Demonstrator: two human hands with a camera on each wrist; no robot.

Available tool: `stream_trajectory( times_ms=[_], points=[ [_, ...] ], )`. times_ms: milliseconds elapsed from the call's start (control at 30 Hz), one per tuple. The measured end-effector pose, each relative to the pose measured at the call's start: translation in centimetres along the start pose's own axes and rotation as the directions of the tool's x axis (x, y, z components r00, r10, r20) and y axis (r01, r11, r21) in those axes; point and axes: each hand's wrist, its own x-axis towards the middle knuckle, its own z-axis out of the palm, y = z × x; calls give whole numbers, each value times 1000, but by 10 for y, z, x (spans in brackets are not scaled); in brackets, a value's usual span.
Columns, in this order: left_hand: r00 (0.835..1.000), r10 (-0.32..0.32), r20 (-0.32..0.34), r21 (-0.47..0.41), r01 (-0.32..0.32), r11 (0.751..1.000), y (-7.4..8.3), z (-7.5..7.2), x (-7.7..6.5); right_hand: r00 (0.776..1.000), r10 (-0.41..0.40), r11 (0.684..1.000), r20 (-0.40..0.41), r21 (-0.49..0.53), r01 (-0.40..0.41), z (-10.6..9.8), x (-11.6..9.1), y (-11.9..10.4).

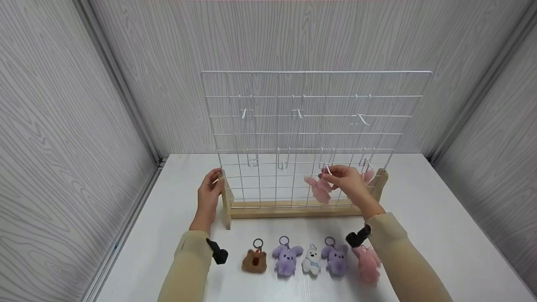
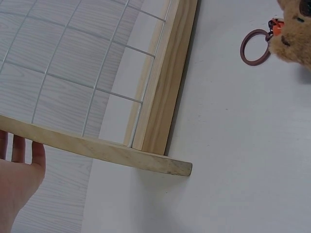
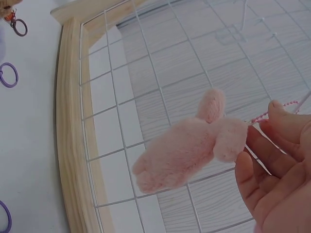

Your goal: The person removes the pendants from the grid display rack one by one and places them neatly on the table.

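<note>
My right hand (image 1: 346,180) pinches the pink bead chain (image 3: 260,118) of a pink plush keychain (image 1: 321,191) at a lower-row hook (image 1: 327,168) of the white wire grid rack (image 1: 289,134). The plush (image 3: 182,153) hangs below the fingers in front of the mesh. Whether the chain is over the hook is hard to tell. Another bit of pink plush (image 1: 368,176) shows behind the right hand, partly hidden. On the left, my left hand (image 1: 209,191) holds the rack's wooden side post (image 1: 227,201); in the left wrist view some fingertips are behind that post (image 2: 97,149).
In front of the rack lie a brown bear keychain (image 1: 254,261), two purple plush keychains (image 1: 286,262), a white one (image 1: 311,262) and a pink one (image 1: 368,265), partly behind the right sleeve. More white hooks (image 1: 299,113) stick out of the grid. Panelled walls enclose the white table (image 1: 168,260).
</note>
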Motion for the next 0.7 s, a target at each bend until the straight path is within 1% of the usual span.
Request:
stream_trajectory(
  times_ms=[167, 333, 433, 633, 700],
  points=[
    [1000, 14, 10, -26, -14, 1000, -1, -1, 0, 1000, -14, 1000, 11, -10, 15, 0, 3, 3],
    [1000, 0, -3, -17, 0, 1000, -1, -1, 0, 1000, -20, 1000, 11, -8, 20, 1, 3, 3],
    [1000, 0, -5, -17, 0, 1000, -1, -1, 0, 999, -30, 999, 14, -20, 30, 3, 1, 1],
    [1000, 18, -6, -18, -18, 1000, -3, -1, 1, 998, -55, 995, 28, -80, 57, 6, 0, -1],
    [1000, 21, -4, -17, -22, 1000, -3, -1, 1, 998, -61, 995, 25, -81, 63, 6, 0, 0]
  ],
)
